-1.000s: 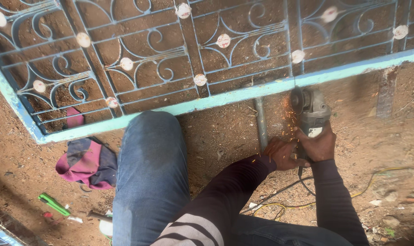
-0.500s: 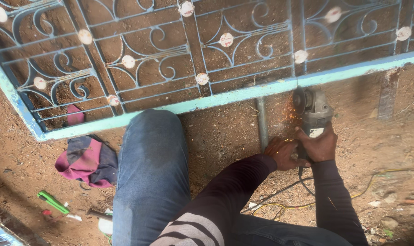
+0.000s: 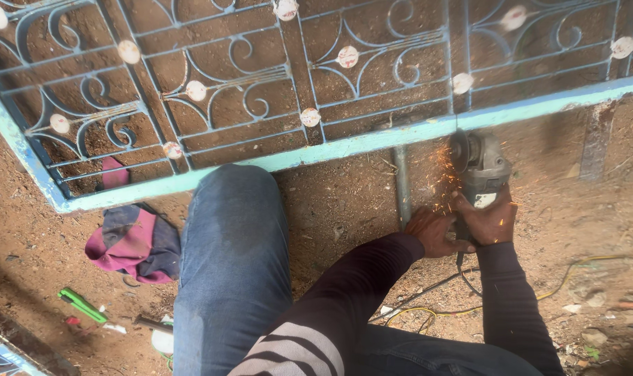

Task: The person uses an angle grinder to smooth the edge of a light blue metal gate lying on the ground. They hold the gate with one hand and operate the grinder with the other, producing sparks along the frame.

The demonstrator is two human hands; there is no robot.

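Note:
Both of my hands grip a grey angle grinder [image 3: 482,167] low on its body. My right hand [image 3: 489,219] wraps the rear of the tool; my left hand [image 3: 433,231] holds its side handle. The disc [image 3: 460,152] touches the light-blue bottom bar of a metal gate [image 3: 344,147] lying flat on the soil, and orange sparks fly toward me. A short grey pipe [image 3: 402,184] juts from the frame just left of the disc. My jeans-clad knee [image 3: 233,230] is raised in the middle.
A pink and grey cloth [image 3: 134,240] lies on the dirt at left. A green-handled tool [image 3: 81,304] and small bits sit near the bottom left. Black and yellow cables [image 3: 428,306] trail under my arms. A rusty flat bar [image 3: 596,139] lies at right.
The view has shifted slightly; the grinder stays on the same spot of the frame and the sparks continue. Hands keep their grip.

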